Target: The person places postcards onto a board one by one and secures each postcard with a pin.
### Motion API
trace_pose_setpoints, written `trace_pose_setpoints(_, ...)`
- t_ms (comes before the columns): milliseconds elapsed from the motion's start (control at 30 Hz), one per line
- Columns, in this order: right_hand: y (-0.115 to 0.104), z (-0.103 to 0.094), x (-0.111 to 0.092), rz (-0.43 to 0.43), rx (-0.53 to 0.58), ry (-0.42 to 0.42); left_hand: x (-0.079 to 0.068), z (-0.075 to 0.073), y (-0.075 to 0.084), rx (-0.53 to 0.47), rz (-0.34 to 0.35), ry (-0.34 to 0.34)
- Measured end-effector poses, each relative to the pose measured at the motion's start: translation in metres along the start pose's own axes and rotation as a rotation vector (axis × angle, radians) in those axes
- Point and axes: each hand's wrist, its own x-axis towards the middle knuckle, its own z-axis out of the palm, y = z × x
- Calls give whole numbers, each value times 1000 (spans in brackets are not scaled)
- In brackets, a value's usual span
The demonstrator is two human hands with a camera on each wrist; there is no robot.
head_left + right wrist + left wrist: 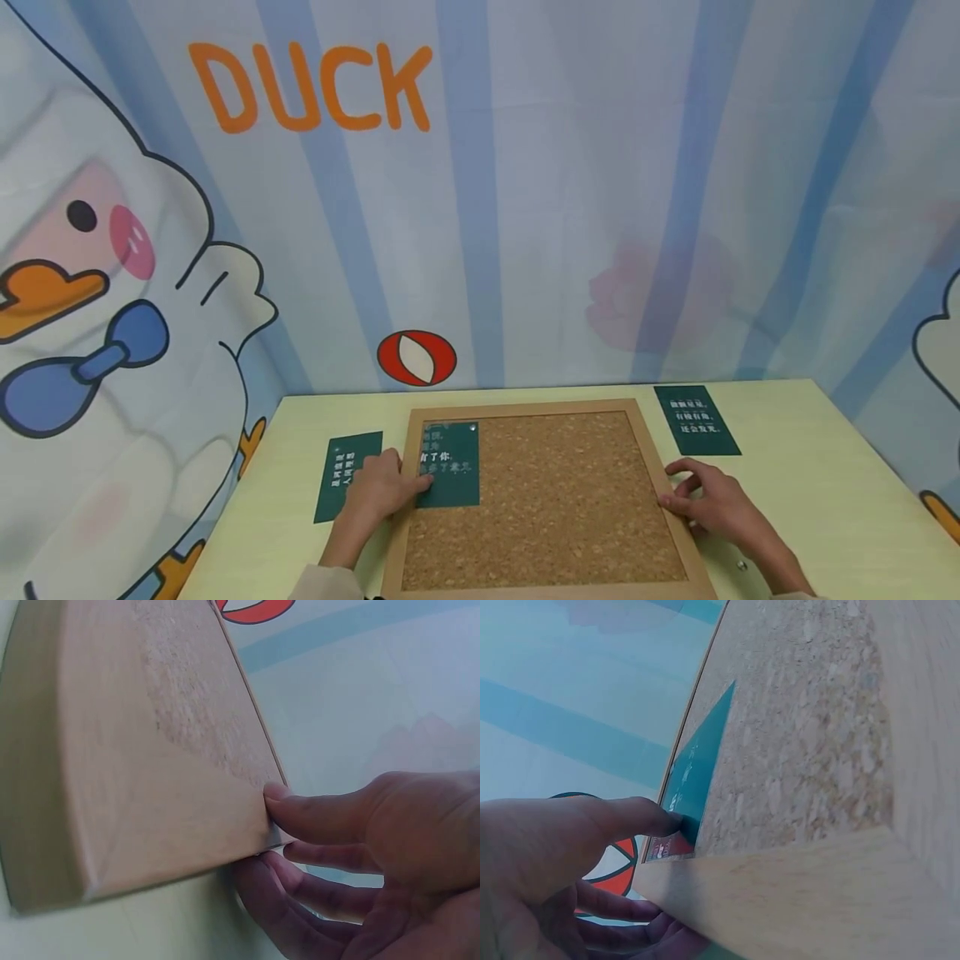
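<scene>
A cork board (566, 492) in a light wooden frame lies in front of me, between my two hands. My left hand (378, 487) grips its left side. In the left wrist view the thumb (656, 817) reaches over the frame onto a dark green card (705, 769), with the other fingers around the frame's outer side. That card (457, 487) bears white writing, sits at the board's upper left and has a small pin at its top right corner. On the right side, my right hand (712, 500) pinches the frame, thumb (315, 814) on top and fingers curled against the outer edge.
Another green card (330, 487) lies on the pale yellow table left of the board, partly behind my left hand. A third green card (697, 425) is at the back right. A small clear pin (742, 565) rests near my right wrist. Behind hangs a duck-print curtain (555, 208).
</scene>
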Motion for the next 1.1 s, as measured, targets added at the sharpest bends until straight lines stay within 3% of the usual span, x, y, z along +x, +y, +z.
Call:
trace_pose_setpoints(267,-1,1,1,15,-7,5,0,-5,-6,-21,6,22)
trace_pose_setpoints(467,0,2,0,14,0,14,3,-19,-20,68,35,163)
trace_pose_setpoints(633,1,3,0,8,8,21,9,-26,-38,154,-37,244)
trace_pose_setpoints(900,2,4,-2,-4,21,38,13,-23,-58,145,-235,157)
trace_pose_setpoints(1100,4,5,-2,-7,17,41,13,-29,-59,120,-272,67)
